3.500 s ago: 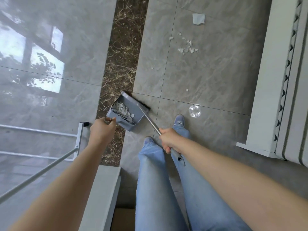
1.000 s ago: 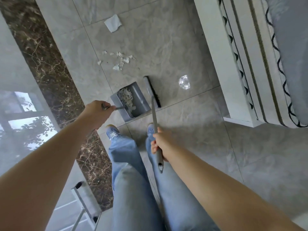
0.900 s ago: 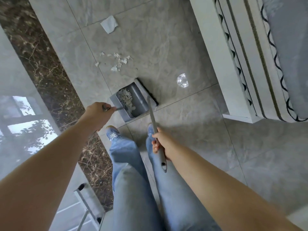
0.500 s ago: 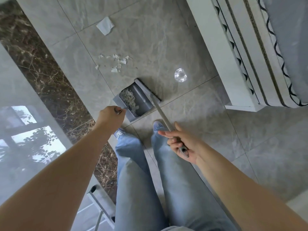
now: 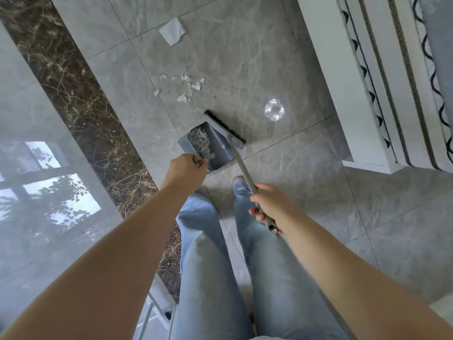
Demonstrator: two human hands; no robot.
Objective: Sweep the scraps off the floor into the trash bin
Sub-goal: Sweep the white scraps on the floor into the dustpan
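A grey dustpan [image 5: 221, 153] sits on the floor just ahead of my feet, with white paper scraps [image 5: 201, 141] heaped inside it. My left hand [image 5: 185, 171] grips the top of the dustpan's handle. My right hand [image 5: 269, 204] holds the grey broom handle [image 5: 245, 171] near its upper end. The broom head [image 5: 224, 128] with black bristles lies along the dustpan's far open edge. Beyond it a loose cluster of small white scraps [image 5: 187, 88] lies on the tile, and a larger white paper piece [image 5: 172, 31] lies farther off. No trash bin is in view.
A white bed frame [image 5: 353, 82] with patterned bedding runs along the right. A dark marble strip [image 5: 81, 99] crosses the grey tiled floor on the left. A white metal rack leg [image 5: 152, 312] stands by my left leg. My jeans and shoes fill the lower middle.
I turned and stepped toward the remaining scraps, carrying dustpan and broom along. In the last half second the broom head stayed at the dustpan's mouth and my right hand closed round the handle.
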